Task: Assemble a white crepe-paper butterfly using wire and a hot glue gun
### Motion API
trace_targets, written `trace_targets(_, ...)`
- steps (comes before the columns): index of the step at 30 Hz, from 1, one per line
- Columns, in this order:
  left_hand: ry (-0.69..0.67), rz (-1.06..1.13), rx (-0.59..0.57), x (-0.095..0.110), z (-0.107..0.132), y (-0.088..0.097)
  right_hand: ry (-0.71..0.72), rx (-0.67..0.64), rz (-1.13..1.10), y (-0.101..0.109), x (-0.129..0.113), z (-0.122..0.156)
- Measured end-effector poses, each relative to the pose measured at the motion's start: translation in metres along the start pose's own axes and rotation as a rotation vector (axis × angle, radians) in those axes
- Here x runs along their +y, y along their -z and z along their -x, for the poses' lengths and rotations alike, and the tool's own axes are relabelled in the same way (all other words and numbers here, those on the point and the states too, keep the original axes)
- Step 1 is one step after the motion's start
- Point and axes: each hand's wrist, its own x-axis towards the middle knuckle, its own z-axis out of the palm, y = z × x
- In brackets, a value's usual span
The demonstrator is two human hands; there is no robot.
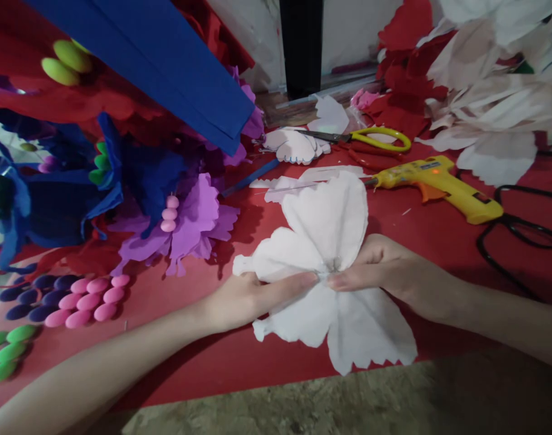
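Note:
Between both hands is a white butterfly (325, 223) with scalloped wings that look like cloth or paper, held above the red tabletop. My left hand (253, 299) grips it from the left, its thumb pressed near the centre and its fingers hidden behind the wings. From the right, my right hand (393, 275) pinches the middle, thumb tip almost meeting the left thumb. A yellow hot glue gun (439, 184) with an orange light lies just beyond the right hand. Scissors with yellow handles (379, 139) rest behind it, beside white scalloped cutouts (298, 145).
Purple (198, 211) and blue cutouts (153, 157) crowd the left. Pink (94, 299), dark purple and green oval pieces (10, 353) lie in rows at front left. White cutouts (497, 103) pile at back right. A black cord (488, 248) curls at right. The red table's (203, 374) front edge is near.

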Motion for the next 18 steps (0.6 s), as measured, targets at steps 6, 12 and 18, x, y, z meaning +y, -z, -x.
trace_targets(6,0.043,0.073,-0.09,-0.0057,-0.0063,0.0027,0.056,0.029,0.029,-0.0023,0.0016,-0.0029)
trace_targets(12,0.092,0.188,-0.078,0.0001,-0.0076,0.0007,0.127,-0.026,0.091,-0.0033,0.0003,0.0011)
trace_targets(18,0.125,0.221,-0.119,-0.0005,-0.0095,0.0022,0.153,-0.036,0.165,-0.0017,-0.0013,0.0015)
